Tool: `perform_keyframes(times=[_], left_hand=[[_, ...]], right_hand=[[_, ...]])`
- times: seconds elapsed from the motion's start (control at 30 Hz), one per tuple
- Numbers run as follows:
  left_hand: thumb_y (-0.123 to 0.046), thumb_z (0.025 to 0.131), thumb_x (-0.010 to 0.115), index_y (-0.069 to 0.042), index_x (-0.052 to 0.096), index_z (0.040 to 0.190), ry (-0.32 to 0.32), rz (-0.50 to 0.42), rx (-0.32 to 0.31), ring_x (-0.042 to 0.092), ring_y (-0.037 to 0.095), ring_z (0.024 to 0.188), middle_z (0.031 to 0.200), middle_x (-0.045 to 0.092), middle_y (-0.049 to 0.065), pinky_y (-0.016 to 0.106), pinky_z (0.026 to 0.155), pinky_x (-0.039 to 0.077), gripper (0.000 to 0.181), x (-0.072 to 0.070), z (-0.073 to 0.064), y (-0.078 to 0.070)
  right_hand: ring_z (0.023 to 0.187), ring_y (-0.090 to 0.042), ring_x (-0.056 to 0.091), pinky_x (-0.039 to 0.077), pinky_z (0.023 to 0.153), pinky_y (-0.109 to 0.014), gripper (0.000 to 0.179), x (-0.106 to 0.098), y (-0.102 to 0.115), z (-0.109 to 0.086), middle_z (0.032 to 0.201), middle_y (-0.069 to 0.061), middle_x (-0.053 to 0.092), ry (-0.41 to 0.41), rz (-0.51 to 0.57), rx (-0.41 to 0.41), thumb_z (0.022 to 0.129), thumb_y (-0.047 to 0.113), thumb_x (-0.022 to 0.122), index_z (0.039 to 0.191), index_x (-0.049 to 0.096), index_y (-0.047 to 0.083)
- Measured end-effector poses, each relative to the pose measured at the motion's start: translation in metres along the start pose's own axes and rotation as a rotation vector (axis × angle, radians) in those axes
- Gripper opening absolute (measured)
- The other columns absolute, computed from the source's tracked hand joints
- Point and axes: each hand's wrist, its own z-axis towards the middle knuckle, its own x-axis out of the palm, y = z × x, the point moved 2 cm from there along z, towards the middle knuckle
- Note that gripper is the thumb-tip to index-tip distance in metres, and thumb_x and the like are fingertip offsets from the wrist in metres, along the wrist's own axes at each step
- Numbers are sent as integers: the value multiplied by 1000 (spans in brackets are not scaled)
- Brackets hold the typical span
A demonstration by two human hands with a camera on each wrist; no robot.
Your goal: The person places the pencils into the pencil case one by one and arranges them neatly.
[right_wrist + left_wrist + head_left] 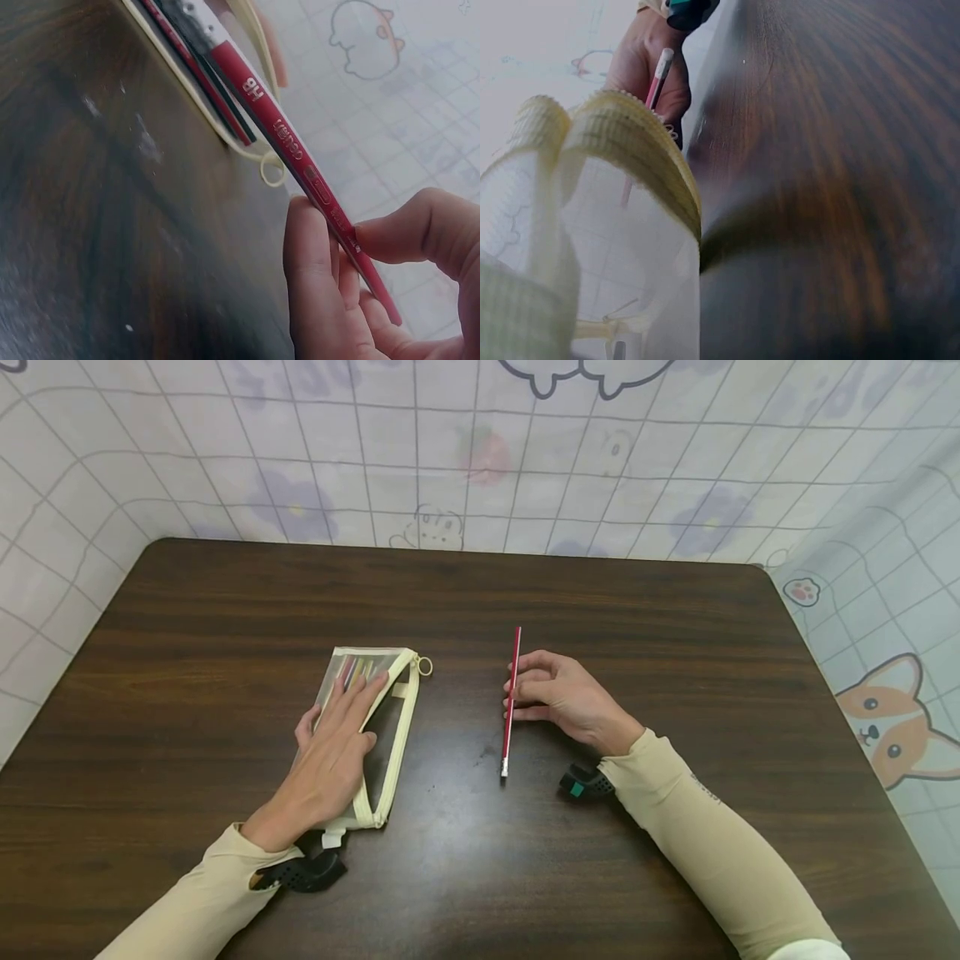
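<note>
A clear pencil case (pixel 390 752) with cream zipper edging lies on the left half of the table, its zipper side gaping. Several coloured pencils (pixel 358 669) show through its far end. My left hand (pixel 330 760) rests flat on the case with fingers extended. To the right, my right hand (pixel 566 697) pinches a red HB pencil (pixel 289 142) between thumb and fingers. The pencil's white eraser end (pixel 505 767) points toward me. In the left wrist view, the case's open zipper edge (pixel 630 124) fills the near part, and the left hand itself is out of sight.
The dark wooden table (pixel 465 877) spans the view, with a patterned cloth (pixel 480 460) behind it and at both sides. A ring zipper pull (pixel 425 666) sticks out from the case's far corner. Black wrist cameras (pixel 587 782) sit on both wrists.
</note>
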Motion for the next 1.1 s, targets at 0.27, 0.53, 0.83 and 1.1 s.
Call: perform_keyframes(times=[0.27, 0.53, 0.83, 1.1], left_hand=[[-13, 101, 37, -28, 20, 167, 5, -3, -1, 11, 42, 163, 173, 22, 17, 73, 117, 9, 70, -2, 0, -1], [-14, 101, 35, -31, 19, 167, 9, -5, -4, 9, 42, 163, 174, 21, 15, 72, 117, 9, 69, -3, 0, 1], [-15, 102, 36, -30, 19, 167, 12, -1, -9, 9, 43, 163, 174, 21, 15, 72, 118, 9, 69, -2, 1, 1], [-16, 102, 35, -31, 19, 167, 11, -10, -16, 8, 41, 164, 174, 20, 14, 72, 118, 8, 68, -3, 1, 2]], right_hand=[[85, -20, 72, 63, 85, -40, 28, 10, -2, -1, 92, -4, 71, -11, 63, -25, 93, -7, 55, 117, 50, 6], [89, -22, 73, 62, 89, -42, 31, 29, -6, 3, 94, -8, 70, -16, 87, -34, 92, -7, 56, 120, 48, 3], [93, -20, 72, 63, 89, -42, 30, 59, -5, 11, 104, -14, 65, -17, 115, -40, 92, -7, 57, 119, 47, 3], [92, -19, 73, 63, 89, -41, 33, 85, -7, 20, 104, -16, 66, -35, 147, -41, 93, -7, 59, 121, 45, 4]])
